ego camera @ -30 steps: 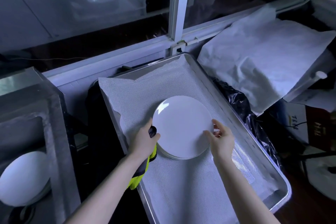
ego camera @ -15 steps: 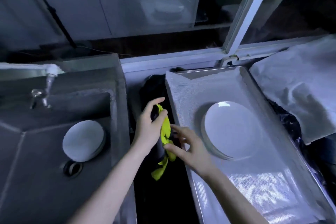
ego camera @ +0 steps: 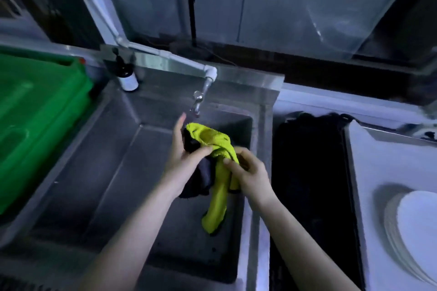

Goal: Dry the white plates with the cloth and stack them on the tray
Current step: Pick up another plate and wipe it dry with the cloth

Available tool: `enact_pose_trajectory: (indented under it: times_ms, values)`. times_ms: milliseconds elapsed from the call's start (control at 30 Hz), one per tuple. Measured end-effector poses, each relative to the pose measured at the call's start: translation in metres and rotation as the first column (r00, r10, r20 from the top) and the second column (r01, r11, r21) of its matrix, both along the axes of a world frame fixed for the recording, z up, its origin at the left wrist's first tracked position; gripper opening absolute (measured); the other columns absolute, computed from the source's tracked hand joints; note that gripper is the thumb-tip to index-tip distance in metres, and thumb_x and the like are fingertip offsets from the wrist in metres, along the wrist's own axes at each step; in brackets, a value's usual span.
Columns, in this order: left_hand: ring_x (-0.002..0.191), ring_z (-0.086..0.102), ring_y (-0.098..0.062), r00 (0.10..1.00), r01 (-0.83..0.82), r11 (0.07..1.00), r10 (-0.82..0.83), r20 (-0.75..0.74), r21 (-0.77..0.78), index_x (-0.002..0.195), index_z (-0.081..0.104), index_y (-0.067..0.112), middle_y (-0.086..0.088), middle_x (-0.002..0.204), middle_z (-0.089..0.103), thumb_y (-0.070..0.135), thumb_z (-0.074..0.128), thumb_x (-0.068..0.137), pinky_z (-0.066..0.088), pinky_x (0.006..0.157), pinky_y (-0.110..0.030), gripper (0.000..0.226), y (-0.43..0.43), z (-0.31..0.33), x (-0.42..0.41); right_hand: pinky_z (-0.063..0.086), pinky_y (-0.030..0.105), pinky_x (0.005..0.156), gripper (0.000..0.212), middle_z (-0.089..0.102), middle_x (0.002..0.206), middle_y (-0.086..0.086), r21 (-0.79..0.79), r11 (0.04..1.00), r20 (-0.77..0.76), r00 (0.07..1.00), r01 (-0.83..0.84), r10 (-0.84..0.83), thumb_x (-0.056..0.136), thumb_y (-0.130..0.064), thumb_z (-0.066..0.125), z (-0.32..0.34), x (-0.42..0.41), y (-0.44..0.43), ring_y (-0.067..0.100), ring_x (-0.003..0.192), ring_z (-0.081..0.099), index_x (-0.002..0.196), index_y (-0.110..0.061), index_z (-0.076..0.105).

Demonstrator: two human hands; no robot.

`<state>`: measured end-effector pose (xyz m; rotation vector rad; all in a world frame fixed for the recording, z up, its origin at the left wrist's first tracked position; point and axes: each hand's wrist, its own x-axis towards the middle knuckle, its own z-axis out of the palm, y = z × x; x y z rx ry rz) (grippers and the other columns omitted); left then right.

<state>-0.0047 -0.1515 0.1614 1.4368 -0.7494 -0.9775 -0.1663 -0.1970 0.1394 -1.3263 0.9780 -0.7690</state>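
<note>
The left hand (ego camera: 186, 160) and right hand (ego camera: 248, 172) both pinch the bunched yellow-green terry cloth (ego camera: 218, 194) above the stainless-steel sink (ego camera: 106, 184), while a stack of round white plates (ego camera: 421, 227) already lies on the white-lined metal tray (ego camera: 369, 172) at right, so part looks done, though whether more plates wait cannot be told.

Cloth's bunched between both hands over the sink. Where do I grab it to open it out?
Grip the hanging tail of the yellow cloth, coming from below and the right with the right hand. It dangles free over the sink, unobstructed, while the left hand pinches the bunched top, so pulling the two ends apart should spread it.
</note>
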Motion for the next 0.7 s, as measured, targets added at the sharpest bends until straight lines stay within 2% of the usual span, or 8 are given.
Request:
enact_pose_trajectory:
  times_ms: [133, 200, 267, 333, 400, 467, 600, 700]
  values:
    - [0.075, 0.06, -0.006, 0.984, 0.18, 0.961, -0.175, -0.045, 0.209, 0.133, 0.034, 0.051, 0.003, 0.096, 0.06, 0.009, 0.061, 0.059, 0.051, 0.062, -0.022, 0.09, 0.025, -0.027, 0.043, 0.05, 0.024, 0.081, 0.01, 0.069, 0.092, 0.004, 0.097, 0.994, 0.056, 0.998, -0.043, 0.038, 0.091, 0.0, 0.065, -0.006, 0.068, 0.002, 0.01, 0.084, 0.063, 0.1, -0.005, 0.067]
    - [0.081, 0.059, -0.005, 0.964, 0.244, 0.917, -0.264, 0.02, 0.314, 0.132, 0.032, 0.046, 0.007, 0.097, 0.06, 0.016, 0.067, 0.058, 0.051, 0.07, -0.024, 0.087, 0.028, -0.041, 0.069, 0.052, 0.03, 0.086, 0.012, 0.071, 0.096, 0.003, 0.112, 0.993, 0.042, 0.998, -0.044, 0.04, 0.091, -0.002, 0.066, -0.012, 0.09, 0.001, 0.012, 0.088, 0.064, 0.101, -0.007, 0.068]
    - [0.104, 0.056, 0.005, 0.929, 0.334, 0.871, -0.369, 0.031, 0.361, 0.14, 0.027, 0.041, 0.017, 0.119, 0.058, 0.02, 0.079, 0.059, 0.047, 0.089, -0.019, 0.098, 0.026, -0.057, 0.095, 0.051, 0.039, 0.09, 0.012, 0.072, 0.098, 0.005, 0.143, 0.99, 0.035, 0.999, -0.004, -0.001, 0.088, -0.007, 0.068, -0.017, 0.104, -0.005, 0.015, 0.091, 0.065, 0.099, -0.011, 0.071]
    - [0.114, 0.054, 0.005, 0.907, 0.367, 0.843, -0.419, 0.052, 0.394, 0.136, 0.035, 0.034, 0.018, 0.127, 0.057, 0.023, 0.086, 0.058, 0.044, 0.1, -0.024, 0.095, 0.02, -0.072, 0.114, 0.051, 0.046, 0.091, 0.013, 0.071, 0.097, 0.007, 0.174, 0.984, 0.045, 0.998, 0.04, -0.048, 0.081, -0.015, 0.069, -0.02, 0.114, -0.015, 0.018, 0.091, 0.065, 0.091, -0.021, 0.073]
    - [0.1, 0.064, -0.007, 0.926, 0.28, 0.847, -0.362, 0.105, 0.451, 0.111, 0.056, 0.029, 0.01, 0.107, 0.068, 0.035, 0.08, 0.049, 0.05, 0.095, -0.035, 0.067, 0.01, -0.091, 0.13, 0.051, 0.051, 0.092, 0.016, 0.07, 0.099, 0.008, 0.166, 0.985, 0.047, 0.997, 0.051, -0.06, 0.078, -0.016, 0.069, -0.022, 0.123, -0.027, 0.023, 0.092, 0.063, 0.089, -0.027, 0.073]
    - [0.085, 0.067, -0.01, 0.967, 0.174, 0.863, -0.241, 0.085, 0.475, 0.089, 0.067, 0.026, 0.008, 0.086, 0.073, 0.042, 0.074, 0.054, 0.051, 0.086, -0.034, 0.039, 0.004, -0.1, 0.138, 0.051, 0.048, 0.088, 0.018, 0.07, 0.098, 0.008, 0.13, 0.991, 0.022, 0.999, 0.03, -0.034, 0.078, -0.015, 0.07, -0.021, 0.126, -0.035, 0.024, 0.092, 0.062, 0.089, -0.028, 0.073]
    - [0.103, 0.068, -0.017, 0.994, 0.104, 0.882, -0.081, -0.07, 0.46, 0.1, 0.07, 0.033, 0.007, 0.102, 0.074, 0.055, 0.066, 0.074, 0.051, 0.097, -0.046, 0.035, -0.011, -0.112, 0.16, 0.048, 0.026, 0.075, 0.029, 0.066, 0.092, 0.0, -0.057, 0.998, -0.18, 0.983, -0.041, 0.03, 0.083, 0.005, 0.068, -0.034, 0.131, -0.056, 0.005, 0.081, 0.061, 0.088, -0.024, 0.066]
    - [0.086, 0.07, -0.021, 0.933, 0.015, 0.853, 0.176, -0.314, 0.522, 0.117, 0.059, 0.028, -0.003, 0.103, 0.07, 0.042, 0.058, 0.094, 0.058, 0.069, -0.04, 0.027, -0.026, -0.113, 0.17, 0.044, 0.012, 0.072, 0.034, 0.056, 0.094, -0.007, -0.271, 0.955, -0.355, 0.935, -0.122, 0.019, 0.071, 0.008, 0.058, -0.047, 0.138, -0.058, -0.006, 0.083, 0.056, 0.08, -0.025, 0.063]
